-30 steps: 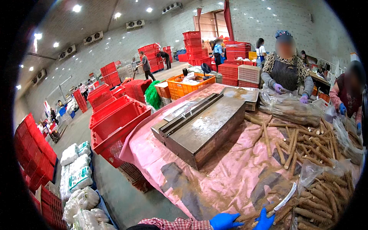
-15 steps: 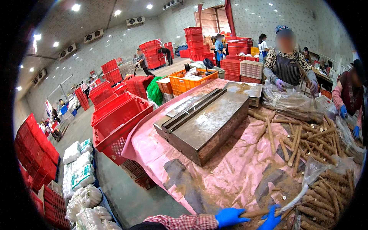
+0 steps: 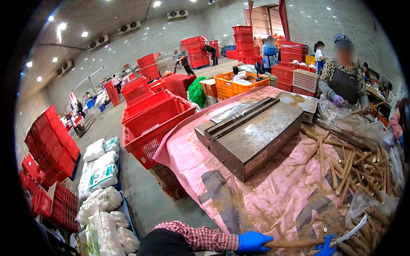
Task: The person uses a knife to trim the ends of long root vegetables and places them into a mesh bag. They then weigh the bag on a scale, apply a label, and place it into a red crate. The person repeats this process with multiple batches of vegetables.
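Observation:
My left hand [image 3: 254,242], in a blue glove, is closed round one end of a long brown yam [image 3: 294,243] at the near edge of the table. Close to the yam's other end is my right hand [image 3: 326,246], also blue-gloved and partly cut off by the lower edge. From its fingers a curved knife [image 3: 351,231] with a pale blade points up and right. Beyond it, many yams [image 3: 365,170] lie heaped on the pink sheet [image 3: 273,192], some with pale cut ends. More yams, partly under clear plastic, fill the lower right corner.
A large metal box [image 3: 256,138] with a slot stands mid-table. Left of the table are red crates [image 3: 158,123], an orange crate [image 3: 239,85] behind, and white bagged goods [image 3: 102,200] on the floor. Across the table a person [image 3: 341,81] in purple gloves handles a yam.
The whole view has swung left, so the scene sits further right. Both my hands keep their holds on yam and knife. The person opposite now has a yam held out sideways.

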Demonstrator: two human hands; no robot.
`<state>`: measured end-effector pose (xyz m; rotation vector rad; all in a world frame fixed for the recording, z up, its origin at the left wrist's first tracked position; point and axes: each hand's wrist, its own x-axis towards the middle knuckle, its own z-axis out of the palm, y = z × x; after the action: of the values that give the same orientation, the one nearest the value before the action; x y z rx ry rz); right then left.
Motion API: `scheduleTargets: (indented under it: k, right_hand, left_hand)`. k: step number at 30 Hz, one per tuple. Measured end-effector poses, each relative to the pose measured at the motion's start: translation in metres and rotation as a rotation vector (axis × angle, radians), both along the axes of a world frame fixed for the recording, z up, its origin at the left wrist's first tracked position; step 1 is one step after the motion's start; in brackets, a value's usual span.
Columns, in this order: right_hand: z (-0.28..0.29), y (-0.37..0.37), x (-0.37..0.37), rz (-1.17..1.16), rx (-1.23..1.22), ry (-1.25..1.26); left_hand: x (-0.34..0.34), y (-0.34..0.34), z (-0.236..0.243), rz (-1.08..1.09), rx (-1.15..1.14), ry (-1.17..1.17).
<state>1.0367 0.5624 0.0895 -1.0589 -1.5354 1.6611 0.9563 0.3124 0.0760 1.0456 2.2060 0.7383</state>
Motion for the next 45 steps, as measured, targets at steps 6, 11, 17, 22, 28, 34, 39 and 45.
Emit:
scheduleTargets:
  k: [6,11,17,22,28,34,39,45]
  right_hand:
    - [-0.015,-0.036,0.001,0.198,0.411,-0.159]
    - [0.006,-0.031,-0.004,-0.007,0.366,0.079]
    - [0.011,-0.023,-0.003,0.293,0.668,0.149]
    - [0.021,-0.016,0.004,0.163,0.223,0.133]
    - [0.001,-0.007,0.021,0.652,0.852,-0.326]
    - [-0.013,-0.052,0.003,0.446,0.129,-0.088]
    - [0.002,-0.049,-0.011,0.407,-0.016,0.063]
    - [-0.013,-0.019,-0.004,0.376,-0.102,0.206]
  left_hand:
    - [-0.018,-0.002,-0.001,0.027,0.106,-0.456]
    - [-0.021,-0.025,-0.004,-0.009,0.067,-0.37]
    - [-0.019,-0.021,0.012,-0.039,0.035,0.039]
    - [-0.014,-0.019,0.02,0.07,0.117,-0.036]
    - [-0.016,-0.024,0.013,-0.034,0.013,0.025]
    - [-0.004,0.029,0.015,-0.054,0.055,0.211]
    - [0.0,0.036,0.022,0.0,0.1,-0.165]
    - [-0.018,0.021,0.032,0.357,0.384,-0.062]
